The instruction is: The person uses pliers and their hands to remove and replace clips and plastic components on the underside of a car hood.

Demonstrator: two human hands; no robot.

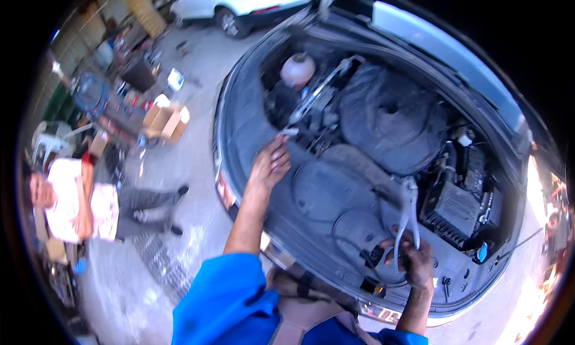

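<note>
A car (pixel 248 126) with its engine bay uncovered takes up most of the view, standing on a concrete floor (pixel 185 273). A white car (pixel 245 5) is parked beyond it, at the far left. Also on the left, well apart from the work, a person (pixel 93 198) in a pale shirt and grey trousers stands facing the bay. A rounded black engine cover (pixel 389 117) fills the far middle of the bay; a ribbed dark housing (pixel 453 208) sits to its right. An open cardboard box (pixel 163 122) lies on the floor at the left.

The right hand (pixel 414 262), nearer the front edge, has its grip clamped on the lower part of silvery pliers (pixel 408 208), held upright over the front panel with the handles spread; whether the jaws meet cannot be told. The left hand (pixel 271 162), darkened at the fingers, reaches over the left part of the bay.

Far left in the bay is a translucent reservoir (pixel 297 70) with pinkish fluid, and a long silvery bar (pixel 317 93) slants beside it. Just short of that bar's near end, the left grip is together on a small silvery piece (pixel 291 132), too blurred to identify. A blue cap (pixel 482 253) shows at the right.
</note>
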